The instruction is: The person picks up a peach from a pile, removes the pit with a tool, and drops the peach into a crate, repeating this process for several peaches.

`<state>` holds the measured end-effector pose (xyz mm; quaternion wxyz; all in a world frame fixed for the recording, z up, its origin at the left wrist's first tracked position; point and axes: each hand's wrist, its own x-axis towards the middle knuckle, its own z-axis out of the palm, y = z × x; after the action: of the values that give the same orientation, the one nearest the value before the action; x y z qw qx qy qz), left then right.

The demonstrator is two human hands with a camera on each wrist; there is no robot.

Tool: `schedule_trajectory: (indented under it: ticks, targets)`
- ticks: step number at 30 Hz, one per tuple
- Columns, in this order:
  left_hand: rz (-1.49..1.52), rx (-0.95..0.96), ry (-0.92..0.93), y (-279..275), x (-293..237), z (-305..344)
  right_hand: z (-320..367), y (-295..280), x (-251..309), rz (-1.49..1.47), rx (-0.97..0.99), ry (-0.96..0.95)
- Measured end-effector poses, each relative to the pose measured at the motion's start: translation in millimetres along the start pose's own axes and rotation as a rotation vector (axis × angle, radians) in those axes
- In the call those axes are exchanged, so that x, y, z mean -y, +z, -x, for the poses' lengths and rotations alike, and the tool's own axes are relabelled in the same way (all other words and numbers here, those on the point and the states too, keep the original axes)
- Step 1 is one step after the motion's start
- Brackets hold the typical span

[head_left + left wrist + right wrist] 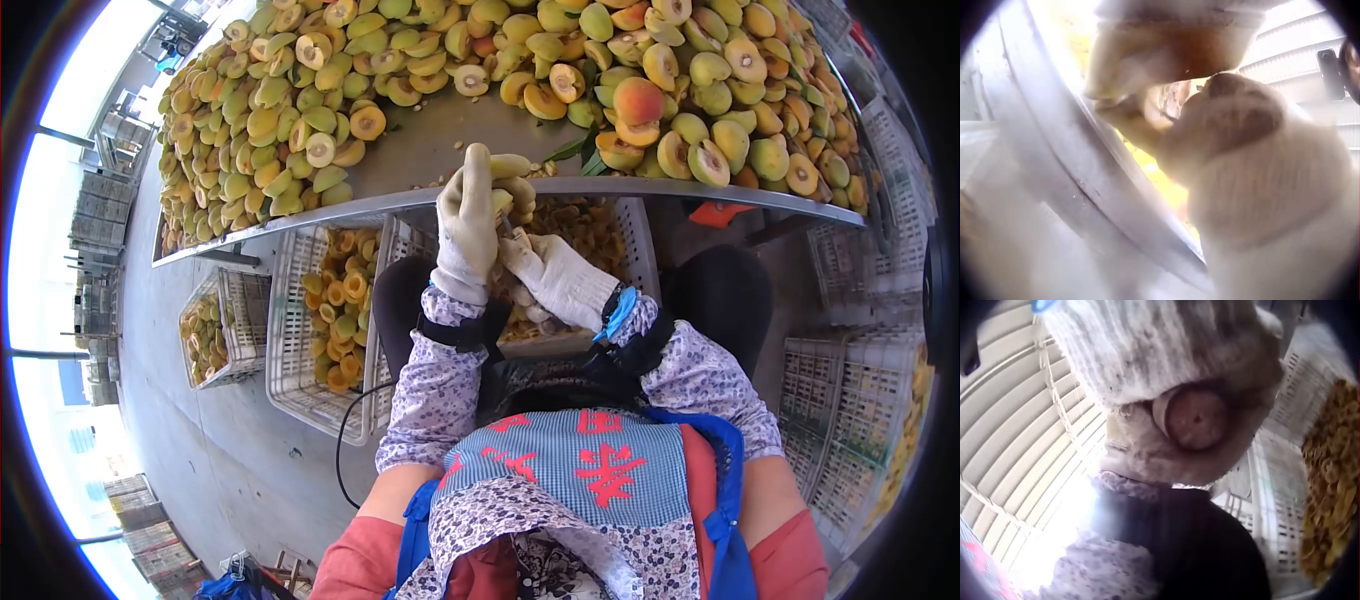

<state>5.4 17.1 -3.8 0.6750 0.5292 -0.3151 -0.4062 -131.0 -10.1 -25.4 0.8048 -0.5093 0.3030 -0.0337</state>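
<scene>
Both hands wear pale gloves and meet at the table's front edge. The left hand [466, 228] grips a green-yellow fruit [502, 203], with its index finger extended upward; in the left wrist view this hand [1254, 169] is blurred around the fruit's pinkish cut part [1172, 99]. Close against the fruit from the right is the right hand [565, 280], its fingers curled round a tool. Only the round end of the tool's handle [1197, 419] shows clearly, within the right hand [1166, 362] in the right wrist view. The tool's tip is too small to make out.
Halved fruits [290, 110] are heaped on the metal table, whose raised rim [380, 202] runs in front. Below stand plastic crates, one [285, 350] with fruit halves at the left and another [640, 245] between the knees. More crates [830, 400] are stacked at the right.
</scene>
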Motion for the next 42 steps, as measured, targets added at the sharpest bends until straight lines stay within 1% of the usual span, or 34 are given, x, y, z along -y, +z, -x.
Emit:
schedule_trajectory:
  ticks: [1, 3, 5, 6, 8, 9, 10, 11, 13, 14, 15, 17, 19, 20, 23, 24, 26, 27, 28, 29, 30, 32, 33, 34, 35, 36, 37, 38, 39, 40, 41, 42]
  targets:
    - [-0.022, 0.012, -0.047, -1, -2, -1, -6, 0, -5, 0.159, -0.041, -0.070]
    - [-0.071, 0.038, -0.145, -2, -3, -3, -7, 1, -10, 0.212, -0.052, -0.061]
    - [-0.005, 0.036, -0.173, -2, -3, -4, 5, 4, 4, 0.007, 0.006, 0.090]
    - [0.028, 0.034, -0.188, -2, -2, -4, 10, 4, 11, -0.036, 0.019, 0.137]
    - [-0.047, 0.131, -0.217, -9, -1, -8, 16, 3, 22, -0.124, 0.047, 0.230]
    - [-0.087, 0.182, -0.232, -10, 0, -12, 14, -1, 20, -0.075, 0.053, 0.209]
    - [-0.128, 0.166, -0.268, -6, 0, -13, 12, -7, 14, -0.027, 0.059, 0.192]
    - [-0.121, 0.152, -0.255, -3, 1, -12, 11, -10, 12, 0.021, 0.063, 0.175]
    - [-0.107, 0.126, -0.230, 2, 2, -10, 13, -13, 13, -0.123, 0.101, 0.208]
    - [-0.036, 0.139, -0.165, 1, 5, -9, 14, -14, 14, -0.194, 0.121, 0.223]
    - [0.034, 0.150, -0.099, -1, 10, -8, 14, -16, 15, -0.190, 0.135, 0.234]
    - [0.019, 0.190, -0.089, -1, 12, -9, 13, -21, 17, -0.182, 0.165, 0.256]
    - [-0.155, 0.253, -0.205, 1, 8, -15, 13, -20, 16, 0.160, 0.049, 0.215]
    - [-0.369, 0.251, -0.270, 6, 8, -15, 13, -19, 14, 0.331, -0.008, 0.197]
    - [-0.359, 0.249, -0.225, 9, 13, -11, 22, -15, 11, 0.173, -0.017, 0.216]
    - [-0.153, 0.214, -0.259, 10, 10, -7, 22, -16, 9, -0.007, 0.061, 0.234]
    - [0.144, 0.117, -0.211, 16, 18, -5, 20, -19, 3, -0.362, 0.221, 0.263]
    - [0.291, 0.069, -0.180, 17, 21, -5, 19, -18, 3, -0.337, 0.209, 0.249]
    - [0.275, 0.090, -0.167, 16, 22, -4, 18, -16, 1, -0.315, 0.197, 0.235]
    - [0.347, 0.065, -0.181, 15, 22, -5, 17, -16, -1, -0.296, 0.184, 0.223]
    - [0.421, 0.038, -0.195, 16, 21, -7, 15, -18, -4, -0.174, 0.126, 0.161]
    - [0.619, -0.012, -0.232, 11, 20, -8, 1, -18, -27, 0.295, -0.083, -0.315]
    - [0.644, -0.044, -0.201, 3, 20, -9, -4, -18, -36, 0.528, -0.189, -0.556]
    - [0.670, -0.073, -0.166, -8, 18, -12, -3, -22, -36, 0.669, -0.228, -0.393]
    - [0.697, -0.100, -0.131, -19, 15, -15, -3, -26, -40, 0.701, -0.267, -0.336]
    - [0.742, -0.060, -0.093, -34, 9, -16, -3, -31, -45, 0.733, -0.308, -0.279]
    - [0.643, -0.142, -0.044, -47, -3, -12, -4, -33, -46, 0.764, -0.350, -0.224]
    - [0.501, -0.249, 0.032, -57, -17, -6, 7, -28, -31, 0.397, -0.233, 0.007]
    - [0.377, -0.374, 0.063, -69, -31, -2, 12, -28, -23, 0.151, -0.197, 0.075]
    - [0.135, -0.488, 0.083, -84, -45, 3, 16, -27, -18, -0.093, -0.152, 0.145]
    - [-0.079, -0.536, 0.083, -101, -54, 9, 19, -26, -15, -0.339, -0.102, 0.213]
    - [-0.449, -0.604, 0.144, -134, -50, 4, 20, -25, -12, -0.389, -0.050, 0.190]
